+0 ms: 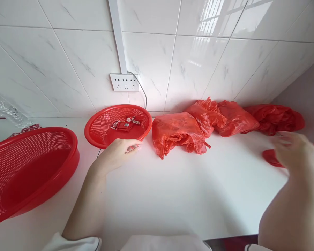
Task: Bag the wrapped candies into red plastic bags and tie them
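Note:
My left hand [121,152] is at the front rim of a small red mesh basket [94,139], its fingers stretched out, the thumb a little apart and nothing visible between them. Several small red-and-white wrapped packets [124,126] lie in that basket. At the right, my right hand [290,150] is smeared by motion, so its grip does not show. Just beside it is a flat red item [270,157], partly covered by the hand. Behind it, a crumpled red plastic bag [279,118] sits in what looks like a red dish or basket.
A larger red mesh basket [68,153] stands at the left. Three filled red plastic bags [178,125] line the tiled wall. A clear plastic bottle [10,113] lies at the far left. A power socket [124,82] with a cable is on the wall.

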A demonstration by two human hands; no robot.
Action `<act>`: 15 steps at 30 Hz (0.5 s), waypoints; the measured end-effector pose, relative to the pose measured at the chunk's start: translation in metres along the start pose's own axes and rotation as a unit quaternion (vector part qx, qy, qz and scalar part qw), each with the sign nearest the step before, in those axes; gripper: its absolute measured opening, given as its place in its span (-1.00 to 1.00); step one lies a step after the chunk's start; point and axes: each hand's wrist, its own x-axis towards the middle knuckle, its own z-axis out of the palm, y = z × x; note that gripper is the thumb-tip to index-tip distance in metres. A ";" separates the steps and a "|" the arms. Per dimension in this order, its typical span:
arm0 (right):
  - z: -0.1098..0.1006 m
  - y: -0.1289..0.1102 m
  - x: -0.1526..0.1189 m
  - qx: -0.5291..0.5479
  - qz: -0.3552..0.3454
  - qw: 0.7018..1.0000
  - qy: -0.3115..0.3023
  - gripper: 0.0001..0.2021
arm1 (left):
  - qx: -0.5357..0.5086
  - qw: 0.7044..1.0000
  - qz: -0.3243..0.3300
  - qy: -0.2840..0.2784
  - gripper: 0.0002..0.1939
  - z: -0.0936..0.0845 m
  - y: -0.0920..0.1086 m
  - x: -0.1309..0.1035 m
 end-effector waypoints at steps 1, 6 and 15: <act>0.001 -0.029 -0.010 0.095 -0.043 0.990 -0.091 -0.61 | -0.002 1.000 0.003 0.000 -0.61 0.001 0.000 0.000; 0.020 -0.150 -0.072 0.244 -0.228 0.834 -0.438 -0.64 | 0.008 1.000 -0.004 0.007 -0.59 0.000 0.000 -0.001; 0.095 -0.211 -0.088 0.103 -0.160 0.965 -0.183 -0.51 | 0.002 1.000 -0.002 -0.010 -0.63 0.002 -0.003 -0.001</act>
